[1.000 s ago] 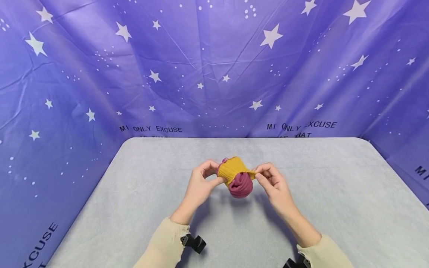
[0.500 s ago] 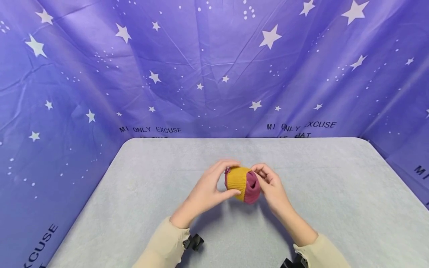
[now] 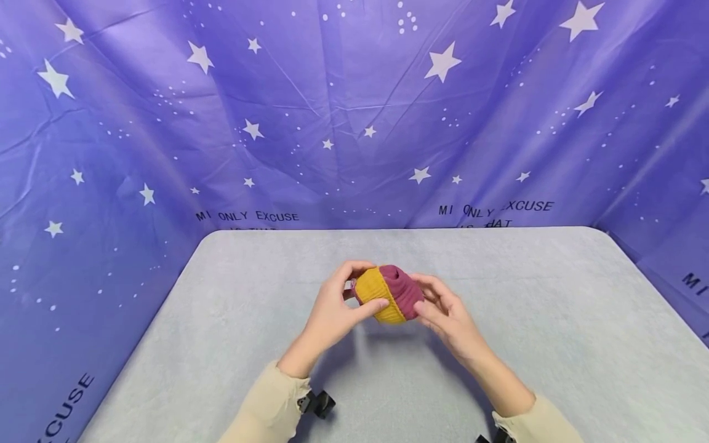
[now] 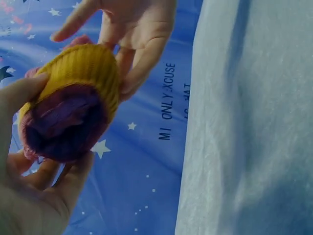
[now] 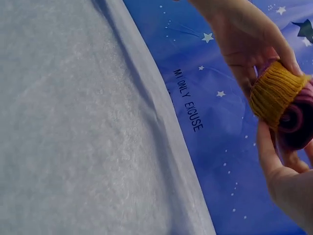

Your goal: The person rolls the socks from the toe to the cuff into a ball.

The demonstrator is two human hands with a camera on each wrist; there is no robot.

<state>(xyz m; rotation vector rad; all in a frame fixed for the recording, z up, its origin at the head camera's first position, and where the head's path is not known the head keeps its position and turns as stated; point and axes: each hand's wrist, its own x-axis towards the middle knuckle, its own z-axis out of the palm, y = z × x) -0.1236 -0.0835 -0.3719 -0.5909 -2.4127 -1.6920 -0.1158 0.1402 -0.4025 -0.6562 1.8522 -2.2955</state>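
A balled-up sock (image 3: 401, 289), maroon with a yellow ribbed cuff folded round it, is held above the table between both hands. My left hand (image 3: 332, 307) grips the yellow cuff end, thumb across the front and fingers behind. My right hand (image 3: 456, 320) holds the maroon end between thumb and fingers. In the left wrist view the sock (image 4: 85, 68) shows a dark hollow of maroon fabric inside the cuff. From the right wrist, the sock (image 5: 279, 90) appears at the right edge, partly cut off, with a rolled maroon swirl inside.
The grey-white table (image 3: 249, 277) lies beneath the hands. Behind and beside it hangs a purple-blue curtain (image 3: 332, 92) with white stars and printed words. Each sleeve carries a small black camera mount, the left mount (image 3: 318, 404) showing more fully.
The yellow cuff, pulled out by the right hand at first, now lies snug round the maroon ball. The sock has turned, its maroon end now toward the right hand, which has shifted its hold there.
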